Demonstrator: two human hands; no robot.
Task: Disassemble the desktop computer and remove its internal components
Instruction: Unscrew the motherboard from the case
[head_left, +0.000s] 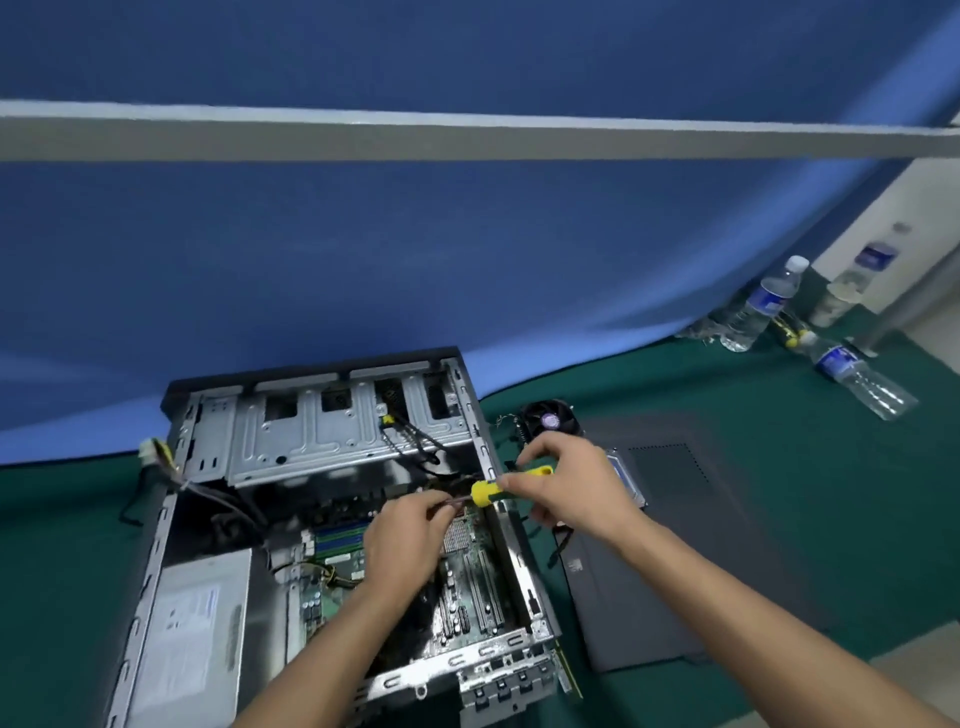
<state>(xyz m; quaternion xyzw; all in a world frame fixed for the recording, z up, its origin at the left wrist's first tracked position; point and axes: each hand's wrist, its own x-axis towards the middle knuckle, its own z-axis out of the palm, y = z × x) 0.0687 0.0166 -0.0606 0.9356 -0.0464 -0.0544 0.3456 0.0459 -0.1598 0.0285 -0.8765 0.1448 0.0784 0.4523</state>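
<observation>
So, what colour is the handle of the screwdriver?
Yellow with a green band; the head view shows the screwdriver handle best.

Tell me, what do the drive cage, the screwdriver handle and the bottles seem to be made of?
Drive cage: bare sheet metal, probably steel; grey, dull shine, stamped slots.
Screwdriver handle: probably plastic; plain yellow with a green part, smooth.
Bottles: clear thin plastic; see-through walls with blue labels, one lying on its side.

Both forearms bare, reaching in from near edge toward the far middle. Left hand (408, 535) palm down, fingers curled, fingertips pinched together at its far right. Right hand (569, 488) just right of it and slightly farther, back of hand up, thumb and fingers curled in a grip pointing left.
</observation>
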